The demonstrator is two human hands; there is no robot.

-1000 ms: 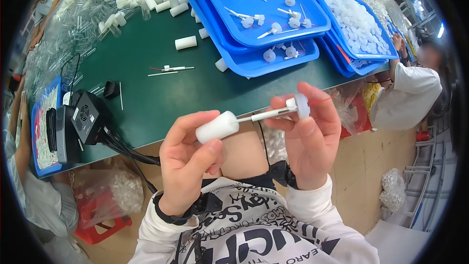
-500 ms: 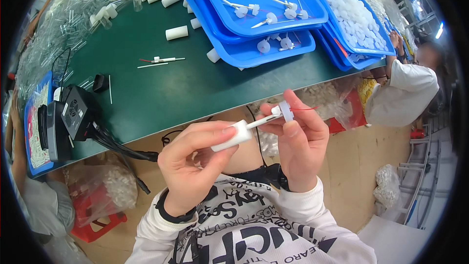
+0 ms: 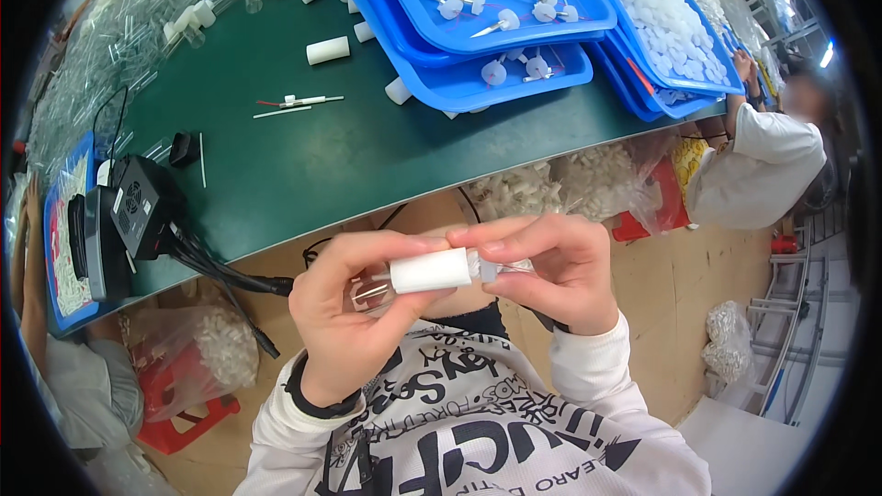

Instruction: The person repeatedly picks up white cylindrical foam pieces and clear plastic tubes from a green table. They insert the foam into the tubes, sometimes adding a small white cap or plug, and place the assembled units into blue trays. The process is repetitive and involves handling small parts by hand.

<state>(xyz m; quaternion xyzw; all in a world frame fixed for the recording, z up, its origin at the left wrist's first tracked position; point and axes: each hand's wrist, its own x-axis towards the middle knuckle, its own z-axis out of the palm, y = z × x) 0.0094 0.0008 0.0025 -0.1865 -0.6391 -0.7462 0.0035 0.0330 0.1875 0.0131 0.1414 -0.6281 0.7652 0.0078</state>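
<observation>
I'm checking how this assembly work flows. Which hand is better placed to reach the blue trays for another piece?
Probably the right hand: the blue trays lie up on its side, while the left hand wraps the white tube and steadies it.

Green surface (image 3: 303,161); on it stacked blue trays (image 3: 478,83), loose white tubes (image 3: 328,50), thin rods (image 3: 299,102), black device (image 3: 142,207) with cables (image 3: 216,266).

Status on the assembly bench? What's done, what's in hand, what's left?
Done: white disc-and-stem pieces fill the upper blue tray. In hand: the left hand and right hand hold one white cylinder with a clear piece at each end. Left: loose white cylinders lie on the green table, and white discs fill another tray.
</observation>
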